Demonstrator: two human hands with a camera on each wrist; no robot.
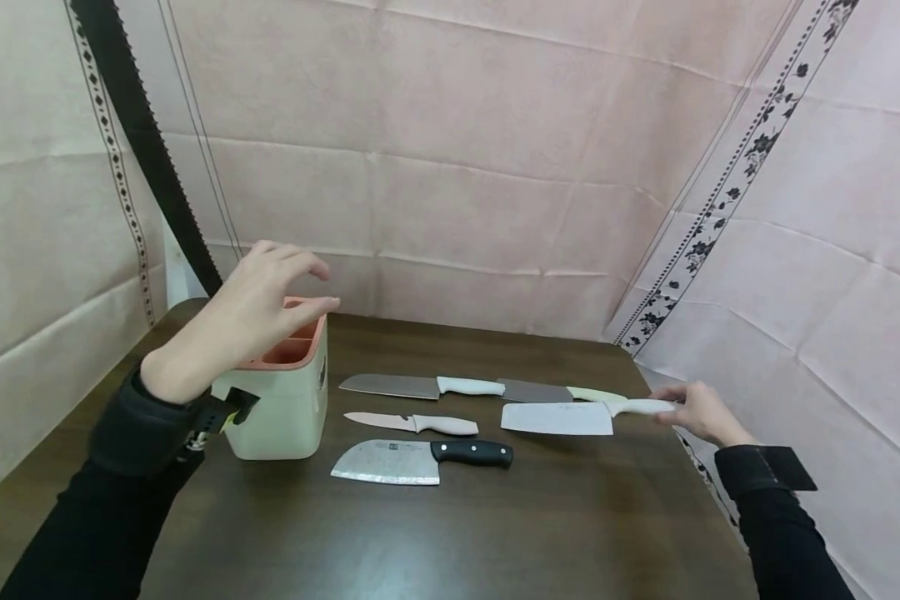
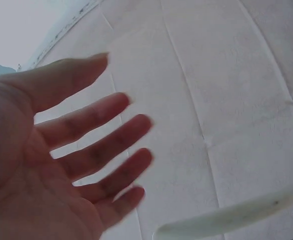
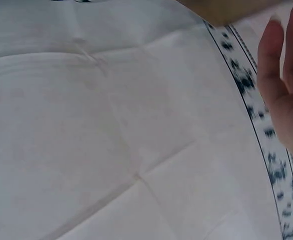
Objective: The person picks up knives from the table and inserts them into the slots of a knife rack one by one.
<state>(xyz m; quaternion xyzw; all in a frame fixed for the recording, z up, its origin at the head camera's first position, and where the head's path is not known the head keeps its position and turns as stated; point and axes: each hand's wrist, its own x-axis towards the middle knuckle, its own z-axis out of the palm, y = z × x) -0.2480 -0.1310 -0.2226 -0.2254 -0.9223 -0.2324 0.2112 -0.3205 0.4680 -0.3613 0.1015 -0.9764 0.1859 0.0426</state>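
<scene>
At the right of the table, my right hand (image 1: 701, 412) grips the end of the white handle of a cleaver (image 1: 557, 419). Its broad blade points left, beside a grey-bladed knife (image 1: 536, 392) with a pale green handle. Only some fingers (image 3: 271, 60) of that hand show in the right wrist view. My left hand (image 1: 258, 308) hovers over a pale green knife holder (image 1: 277, 417) with an orange slotted top, partly covering it. Empty and spread, this hand's fingers (image 2: 106, 155) appear in the left wrist view, above a smooth pale bar (image 2: 231, 215).
A light-handled kitchen knife (image 1: 390, 385) lies behind a small white-handled paring knife (image 1: 378, 420). Nearest the front is a black-handled cleaver (image 1: 397, 462). All rest on the dark wooden table (image 1: 420, 542). Cloth walls (image 1: 457, 208) enclose its back and sides.
</scene>
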